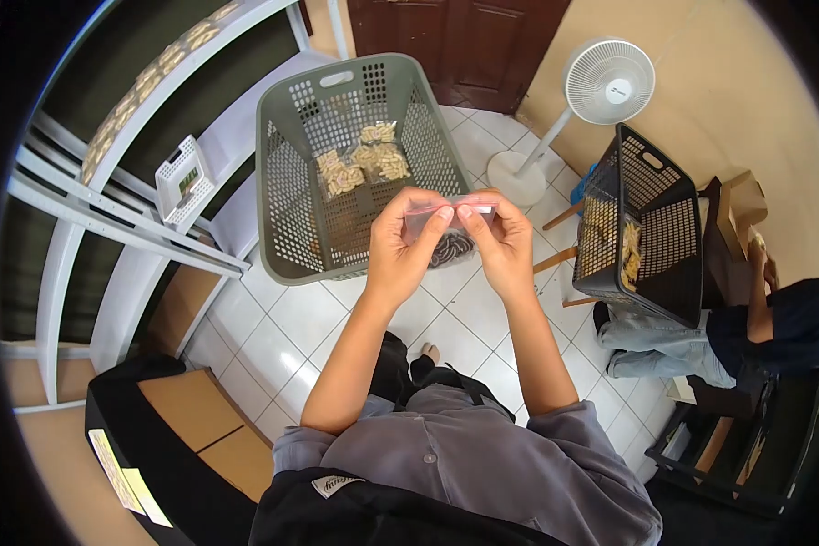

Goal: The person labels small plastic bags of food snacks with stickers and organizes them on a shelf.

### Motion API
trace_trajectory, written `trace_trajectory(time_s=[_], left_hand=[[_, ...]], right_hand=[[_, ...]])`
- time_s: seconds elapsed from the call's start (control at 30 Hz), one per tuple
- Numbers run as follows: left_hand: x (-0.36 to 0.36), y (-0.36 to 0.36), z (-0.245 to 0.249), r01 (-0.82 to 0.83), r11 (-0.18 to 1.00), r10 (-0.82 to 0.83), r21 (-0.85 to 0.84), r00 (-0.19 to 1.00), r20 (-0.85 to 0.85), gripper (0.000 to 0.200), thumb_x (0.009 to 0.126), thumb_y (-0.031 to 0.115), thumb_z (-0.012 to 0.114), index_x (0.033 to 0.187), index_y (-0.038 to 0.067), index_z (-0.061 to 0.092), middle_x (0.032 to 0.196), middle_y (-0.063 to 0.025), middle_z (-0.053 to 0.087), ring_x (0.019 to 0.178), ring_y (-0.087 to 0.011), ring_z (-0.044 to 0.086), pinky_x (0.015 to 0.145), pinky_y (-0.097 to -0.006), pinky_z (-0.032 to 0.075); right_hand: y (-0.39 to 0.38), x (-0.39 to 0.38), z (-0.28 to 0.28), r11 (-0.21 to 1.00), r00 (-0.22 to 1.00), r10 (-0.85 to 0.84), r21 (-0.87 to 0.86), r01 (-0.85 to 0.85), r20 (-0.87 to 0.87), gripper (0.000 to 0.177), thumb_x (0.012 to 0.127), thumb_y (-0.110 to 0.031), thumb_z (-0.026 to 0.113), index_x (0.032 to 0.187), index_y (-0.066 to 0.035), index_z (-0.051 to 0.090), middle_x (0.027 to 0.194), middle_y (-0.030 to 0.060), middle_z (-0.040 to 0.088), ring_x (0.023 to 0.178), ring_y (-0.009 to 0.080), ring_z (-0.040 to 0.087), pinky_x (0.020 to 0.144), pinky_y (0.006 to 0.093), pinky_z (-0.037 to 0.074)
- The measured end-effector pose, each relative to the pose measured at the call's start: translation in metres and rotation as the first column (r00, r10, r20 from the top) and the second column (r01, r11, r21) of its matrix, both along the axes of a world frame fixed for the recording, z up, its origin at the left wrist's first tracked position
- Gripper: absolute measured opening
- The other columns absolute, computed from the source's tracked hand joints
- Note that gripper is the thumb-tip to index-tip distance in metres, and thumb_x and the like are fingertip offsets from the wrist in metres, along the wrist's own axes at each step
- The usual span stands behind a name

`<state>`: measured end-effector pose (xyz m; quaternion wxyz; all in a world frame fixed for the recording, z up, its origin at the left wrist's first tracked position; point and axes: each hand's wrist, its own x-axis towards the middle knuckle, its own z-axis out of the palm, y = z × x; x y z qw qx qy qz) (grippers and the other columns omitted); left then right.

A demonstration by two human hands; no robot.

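Observation:
A clear zip bag (451,247) with a pink-red seal hangs between my hands, dark coiled pieces lying in its lower part. My left hand (404,238) pinches the seal from the left, thumb on the near face. From the other side, my right hand (496,238) grips the same seal, its thumb tip close to the left one. Just beyond my hands stands a large grey-green perforated basket (278,182). Several clear bags of pale, short pieces (364,162) rest on its bottom. My fingers behind the bag are partly hidden.
White shelving (123,205) curves along the left and holds a small white basket (187,182). A standing fan (610,82) is at the back right. Nearer, a black basket (673,209) with bags sits on a wooden-legged stool, beside a seated person (764,318). Cardboard boxes (191,409) lie lower left.

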<state>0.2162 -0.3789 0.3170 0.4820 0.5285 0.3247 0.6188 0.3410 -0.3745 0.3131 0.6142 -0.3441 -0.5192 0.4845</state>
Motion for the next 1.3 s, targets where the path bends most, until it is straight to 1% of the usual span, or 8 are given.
trace_trajectory(time_s=[0.13, 0.3, 0.5, 0.83, 1.0, 1.13, 1.2, 1.3], left_hand=[[0.012, 0.005, -0.001, 0.056, 0.996, -0.055, 0.07, 0.998, -0.023, 0.009, 0.081, 0.007, 0.056, 0.088, 0.001, 0.054, 0.09, -0.0038, 0.053, 0.084, -0.0096, 0.05, 0.073, -0.0227, 0.041], [0.025, 0.001, 0.009, 0.058, 0.992, -0.052, 0.113, 0.997, -0.056, 0.01, 0.079, 0.003, 0.058, 0.088, 0.001, 0.055, 0.09, -0.0039, 0.053, 0.084, -0.0096, 0.05, 0.072, -0.0222, 0.041], [0.03, 0.006, 0.012, 0.034, 0.996, -0.034, 0.082, 0.999, -0.003, 0.011, 0.077, 0.004, 0.061, 0.086, -0.001, 0.057, 0.086, -0.005, 0.057, 0.078, -0.0094, 0.054, 0.067, -0.0214, 0.044], [0.024, 0.02, 0.017, 0.04, 0.998, -0.037, 0.05, 0.998, -0.049, 0.008, 0.079, 0.005, 0.058, 0.086, 0.0, 0.057, 0.084, -0.0027, 0.057, 0.075, -0.007, 0.053, 0.066, -0.0196, 0.043], [0.016, 0.032, 0.016, -0.047, 0.989, 0.066, 0.142, 0.989, -0.133, 0.007, 0.079, 0.004, 0.058, 0.082, -0.001, 0.056, 0.078, -0.0042, 0.058, 0.072, -0.009, 0.053, 0.065, -0.0217, 0.044], [0.008, 0.041, 0.025, 0.023, 0.998, -0.016, 0.067, 0.995, -0.097, 0.008, 0.08, 0.004, 0.056, 0.086, -0.001, 0.054, 0.084, -0.0055, 0.056, 0.078, -0.0105, 0.052, 0.069, -0.0228, 0.043], [0.006, 0.048, 0.029, 0.057, 0.99, -0.065, 0.125, 0.996, 0.061, 0.009, 0.082, 0.003, 0.052, 0.09, -0.001, 0.05, 0.09, -0.0066, 0.052, 0.085, -0.0112, 0.049, 0.073, -0.0232, 0.041], [-0.011, 0.064, 0.021, 0.086, 0.978, -0.095, 0.19, 0.995, 0.042, 0.008, 0.083, 0.003, 0.05, 0.091, 0.0, 0.048, 0.093, -0.0071, 0.048, 0.088, -0.012, 0.047, 0.076, -0.0237, 0.041]], right_hand=[[-0.007, 0.013, 0.008, 0.995, 0.998, -0.055, 0.089, 0.053, 0.014, 0.008, 0.078, -0.004, 0.059, 0.084, 0.001, 0.058, 0.084, 0.0063, 0.055, 0.08, 0.0118, 0.052, 0.073, 0.0242, 0.042], [-0.011, 0.025, 0.014, 0.992, 0.997, -0.075, 0.097, 0.075, 0.0, 0.009, 0.078, -0.004, 0.059, 0.084, 0.002, 0.058, 0.085, 0.0065, 0.056, 0.08, 0.0117, 0.052, 0.073, 0.0242, 0.041], [-0.009, 0.029, 0.02, 0.993, 0.998, -0.064, 0.1, 0.063, 0.001, 0.009, 0.078, -0.004, 0.058, 0.085, 0.002, 0.058, 0.085, 0.0064, 0.056, 0.081, 0.0115, 0.052, 0.073, 0.024, 0.041], [0.006, 0.02, 0.026, 0.986, 0.991, -0.13, 0.113, 0.126, 0.036, 0.009, 0.078, -0.004, 0.058, 0.083, 0.004, 0.058, 0.083, 0.0065, 0.056, 0.077, 0.0118, 0.053, 0.07, 0.0234, 0.042], [0.017, 0.009, 0.023, 0.97, 0.979, -0.192, 0.165, 0.178, 0.072, 0.009, 0.079, -0.004, 0.058, 0.083, 0.004, 0.058, 0.083, 0.007, 0.056, 0.077, 0.0123, 0.053, 0.07, 0.0234, 0.042], [0.029, -0.003, 0.023, 0.97, 0.978, -0.21, 0.134, 0.205, 0.021, 0.009, 0.079, -0.003, 0.056, 0.086, 0.003, 0.056, 0.084, 0.0063, 0.054, 0.076, 0.0119, 0.052, 0.069, 0.0233, 0.043], [0.035, -0.004, 0.029, 0.974, 0.981, -0.196, 0.116, 0.195, -0.001, 0.009, 0.08, -0.003, 0.055, 0.087, 0.003, 0.055, 0.085, 0.0059, 0.054, 0.077, 0.0116, 0.052, 0.069, 0.0232, 0.042], [0.044, -0.007, 0.033, 0.978, 0.985, -0.175, 0.11, 0.175, -0.012, 0.011, 0.08, -0.002, 0.055, 0.09, 0.003, 0.054, 0.086, 0.0051, 0.053, 0.078, 0.0111, 0.051, 0.071, 0.0231, 0.042]])
